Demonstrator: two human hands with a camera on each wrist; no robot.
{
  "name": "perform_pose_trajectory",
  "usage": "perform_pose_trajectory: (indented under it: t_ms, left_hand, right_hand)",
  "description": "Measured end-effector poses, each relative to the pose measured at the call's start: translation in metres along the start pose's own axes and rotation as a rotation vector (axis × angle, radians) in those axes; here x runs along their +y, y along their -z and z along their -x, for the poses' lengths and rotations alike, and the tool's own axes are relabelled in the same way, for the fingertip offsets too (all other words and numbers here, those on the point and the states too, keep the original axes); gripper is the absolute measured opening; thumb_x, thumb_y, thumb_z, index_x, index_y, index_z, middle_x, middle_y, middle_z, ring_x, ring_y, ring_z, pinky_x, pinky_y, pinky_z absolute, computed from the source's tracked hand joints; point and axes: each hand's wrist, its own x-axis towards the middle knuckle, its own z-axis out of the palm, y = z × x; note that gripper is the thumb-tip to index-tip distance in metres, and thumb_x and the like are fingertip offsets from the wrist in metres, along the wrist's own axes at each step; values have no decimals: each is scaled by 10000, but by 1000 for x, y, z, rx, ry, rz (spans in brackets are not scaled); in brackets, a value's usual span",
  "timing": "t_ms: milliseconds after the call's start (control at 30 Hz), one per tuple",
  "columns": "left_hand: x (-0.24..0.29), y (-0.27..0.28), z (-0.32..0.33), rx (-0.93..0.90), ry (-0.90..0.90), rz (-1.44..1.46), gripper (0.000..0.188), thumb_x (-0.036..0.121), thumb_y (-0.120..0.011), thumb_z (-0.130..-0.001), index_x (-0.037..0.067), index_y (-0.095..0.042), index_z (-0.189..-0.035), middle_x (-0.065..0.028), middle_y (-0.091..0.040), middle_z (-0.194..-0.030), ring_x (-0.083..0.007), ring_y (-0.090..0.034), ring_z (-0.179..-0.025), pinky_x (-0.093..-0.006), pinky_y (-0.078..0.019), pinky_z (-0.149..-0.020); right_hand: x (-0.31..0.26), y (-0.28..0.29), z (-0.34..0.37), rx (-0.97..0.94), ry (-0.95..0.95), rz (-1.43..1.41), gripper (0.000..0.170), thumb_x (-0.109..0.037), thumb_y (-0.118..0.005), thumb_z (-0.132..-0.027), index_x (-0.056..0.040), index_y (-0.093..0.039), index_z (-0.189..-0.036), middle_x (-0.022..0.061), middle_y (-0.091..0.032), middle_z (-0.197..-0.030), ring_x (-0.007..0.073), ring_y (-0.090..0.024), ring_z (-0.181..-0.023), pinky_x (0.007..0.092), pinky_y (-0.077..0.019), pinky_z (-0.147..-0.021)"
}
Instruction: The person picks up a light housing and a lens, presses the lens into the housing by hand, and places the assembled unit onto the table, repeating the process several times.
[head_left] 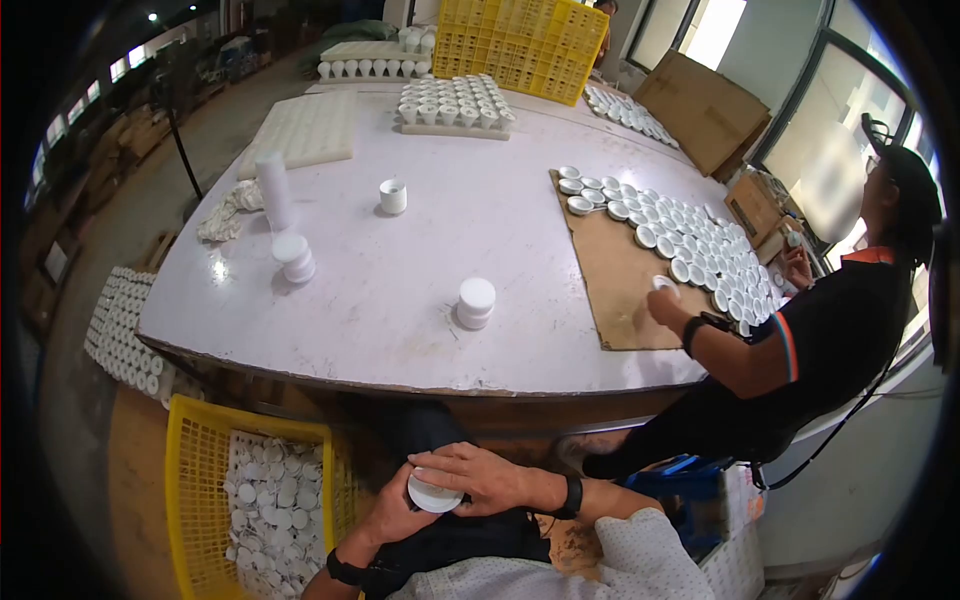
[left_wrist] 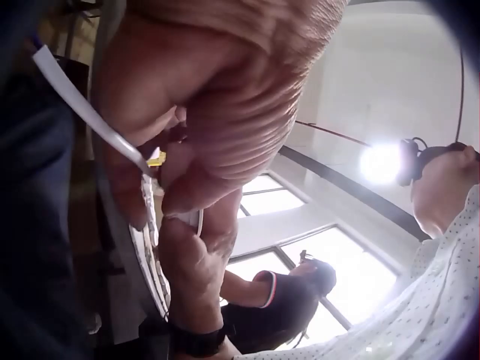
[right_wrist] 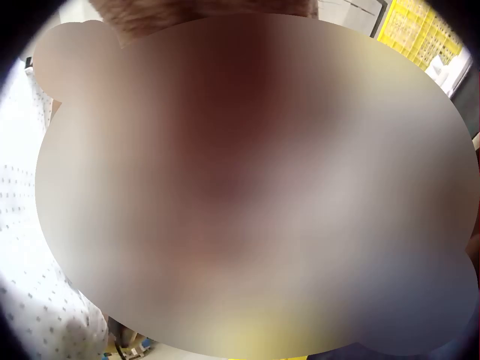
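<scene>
Low over the lap in the head view, the two hands meet around a white round part with a flat pale face. My left hand grips it at its side. From the other side my right hand holds it, fingers lying across its upper edge. Seen from the left wrist, the left hand fills the top, with the right hand below it and a thin white rim between them. The right wrist view is mostly blurred out, so the hand's work is hidden there.
A yellow crate holding many white discs stands left of the lap. On the white table are stacked white parts, a single white cup and a cup tray. Another person works over rows of white rings.
</scene>
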Motion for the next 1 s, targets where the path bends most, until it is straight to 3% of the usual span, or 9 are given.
perform_pose_trajectory:
  t_ms: [67, 167, 267, 300, 367, 433, 633, 700, 1000]
  left_hand:
    - [-12, -7, 3, 164, -146, -19, 794, 71, -763, -619, 11, -343, -1289, -124, -536, -1134, -179, -516, -1053, -302, -428, -884]
    - [-14, -5, 6, 251, -63, 80, 823, -2, -769, -576, 20, -352, -1285, -108, -554, -1098, -171, -533, -1015, -304, -444, -875]
    - [-22, -5, 11, 268, 103, 360, 830, -107, -699, -599, 31, -298, -1313, -96, -555, -1060, -160, -574, -904, -294, -531, -717]
    - [-17, -6, 12, 275, 115, 367, 830, -107, -699, -599, 31, -298, -1313, -96, -555, -1060, -160, -574, -904, -294, -531, -717]
    - [-7, -10, 10, 301, 166, 387, 803, -107, -667, -642, 52, -279, -1326, -91, -559, -1015, -150, -602, -764, -277, -540, -611]
    - [-11, -14, 10, 319, 143, 347, 789, -98, -670, -647, 57, -292, -1321, -92, -559, -1022, -153, -604, -771, -269, -539, -607]
    - [-34, -17, 18, 389, 24, 62, 790, -95, -705, -601, 43, -338, -1286, -94, -561, -1033, -166, -585, -879, -290, -530, -697]
    - [-37, -14, 22, 389, 109, 195, 800, -36, -749, -576, 29, -352, -1267, -117, -554, -1089, -193, -542, -1017, -312, -434, -875]
    - [-31, -13, 17, 376, 52, 73, 773, -30, -754, -577, 27, -379, -1250, -102, -544, -1116, -192, -525, -1040, -309, -433, -877]
  right_hand:
    - [1, 3, -3, 41, -6, -31, 855, -124, -732, -576, -120, -316, -1323, 169, -313, -1354, 363, -409, -1121, 421, -358, -927]
    - [0, 40, -13, 32, -122, 91, 670, -158, -725, -628, -62, -444, -1228, 168, -404, -1293, 352, -426, -1144, 412, -371, -920]
    - [43, 63, -6, 574, -481, 27, 409, -137, -690, -698, -4, -548, -1058, 143, -576, -935, 224, -574, -802, 299, -476, -684]
    - [61, 74, -9, 726, -646, 62, 372, -143, -683, -716, -12, -552, -1038, 102, -561, -847, 163, -538, -711, 274, -466, -622]
    - [105, 93, -11, 877, -793, 135, 385, -210, -682, -730, 3, -554, -1024, 71, -579, -845, 141, -551, -684, 270, -466, -611]
    - [134, 106, -23, 966, -948, -104, 408, -270, -673, -747, 18, -556, -1012, 58, -561, -787, 136, -545, -689, 267, -462, -575]
    - [161, 120, -46, 888, -1078, -268, 370, -301, -706, -721, 17, -548, -822, 42, -513, -641, 99, -490, -529, 222, -416, -439]
    - [164, 121, -43, 906, -1080, -314, 347, -305, -703, -725, -7, -535, -785, 29, -499, -621, 93, -476, -514, 220, -406, -429]
    - [166, 118, -24, 1019, -1034, -727, 242, -254, -619, -815, -62, -507, -720, 5, -475, -624, 76, -429, -501, 199, -360, -434]
